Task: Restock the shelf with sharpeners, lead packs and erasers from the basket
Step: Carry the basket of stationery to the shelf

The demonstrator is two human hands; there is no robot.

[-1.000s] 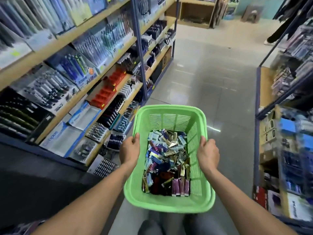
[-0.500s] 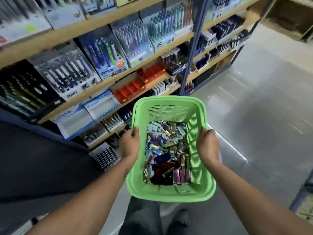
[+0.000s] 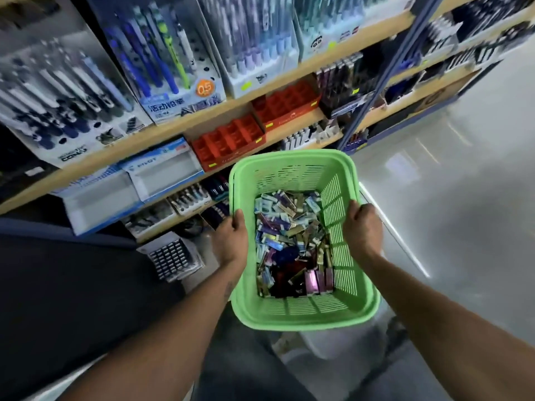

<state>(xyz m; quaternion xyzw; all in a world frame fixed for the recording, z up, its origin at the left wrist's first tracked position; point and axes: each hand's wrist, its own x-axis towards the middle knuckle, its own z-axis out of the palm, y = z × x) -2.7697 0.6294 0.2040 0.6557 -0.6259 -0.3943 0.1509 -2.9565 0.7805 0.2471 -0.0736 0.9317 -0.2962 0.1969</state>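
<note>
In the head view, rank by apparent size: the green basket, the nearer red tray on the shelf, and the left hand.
1. Green basket, clearly the largest.
2. Nearer red tray.
3. Left hand, gripping the basket's rim.
The tray and hand look fairly alike; the hand is closer to the camera, so their order is unsure.

The basket (image 3: 301, 316) looks like matt green plastic with slotted walls. The small packs (image 3: 289, 244) heaped inside have glossy wrappers, some foil-bright. The shelf (image 3: 289, 68) boards look like pale wood, their upright (image 3: 376, 79) painted blue metal. The floor (image 3: 463, 198) is smooth and shiny.
</note>
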